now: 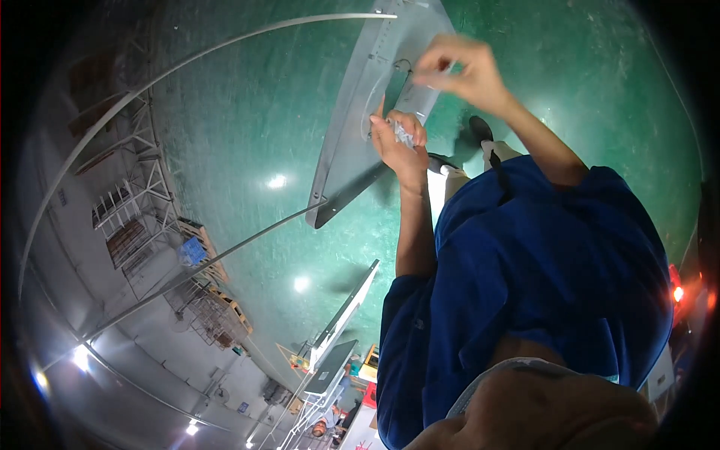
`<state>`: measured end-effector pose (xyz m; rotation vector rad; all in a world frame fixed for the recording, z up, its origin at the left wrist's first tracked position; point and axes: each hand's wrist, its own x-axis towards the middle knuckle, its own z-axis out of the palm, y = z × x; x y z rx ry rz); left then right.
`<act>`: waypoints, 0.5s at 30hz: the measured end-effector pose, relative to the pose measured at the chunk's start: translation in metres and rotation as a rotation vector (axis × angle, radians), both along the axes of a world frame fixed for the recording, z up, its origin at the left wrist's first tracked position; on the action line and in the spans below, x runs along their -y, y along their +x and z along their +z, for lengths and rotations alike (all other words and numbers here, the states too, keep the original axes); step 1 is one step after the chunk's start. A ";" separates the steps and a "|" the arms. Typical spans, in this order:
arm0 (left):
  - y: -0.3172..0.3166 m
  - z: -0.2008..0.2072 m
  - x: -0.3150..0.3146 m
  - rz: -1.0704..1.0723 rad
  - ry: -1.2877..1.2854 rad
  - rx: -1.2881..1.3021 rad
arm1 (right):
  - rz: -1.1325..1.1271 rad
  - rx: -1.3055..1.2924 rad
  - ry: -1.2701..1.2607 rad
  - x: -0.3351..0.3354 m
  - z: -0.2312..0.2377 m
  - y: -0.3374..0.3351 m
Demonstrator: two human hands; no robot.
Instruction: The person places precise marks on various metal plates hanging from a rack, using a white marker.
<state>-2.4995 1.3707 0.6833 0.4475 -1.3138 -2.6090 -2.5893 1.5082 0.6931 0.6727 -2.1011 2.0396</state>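
My left hand [401,146] is closed around a small crumpled clear plastic bag [403,133], its index finger reaching toward the panel. Beside it is a long grey metal panel [349,142] with small holes along its edge and an opening. Farther up and to the right, my right hand [457,71] hovers over the panel's right edge. Its fingers are curled, with thumb and fingertips brought together in a pinch. Motion blurs them, so anything small between them cannot be made out. A thin dark wire loop [403,66] shows at the panel, just left of those fingertips.
Long pale bars [225,247] run from the panel to the left. A glossy green floor [247,142] lies beneath. Lower down stand a white-edged panel [345,311] and a dark board [331,367]. Another person [321,426] is at the bottom, and a blue bundle [193,251] lies among racks.
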 end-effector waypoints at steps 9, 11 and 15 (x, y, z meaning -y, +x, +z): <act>-0.001 -0.015 0.004 0.022 0.034 -0.007 | 0.327 -0.523 0.478 0.034 0.020 0.030; 0.001 -0.021 0.003 0.014 -0.047 -0.017 | 0.341 -0.560 0.472 0.035 0.017 0.030; 0.000 -0.009 -0.008 0.059 -0.426 0.123 | 0.368 -0.592 0.468 0.034 0.012 0.019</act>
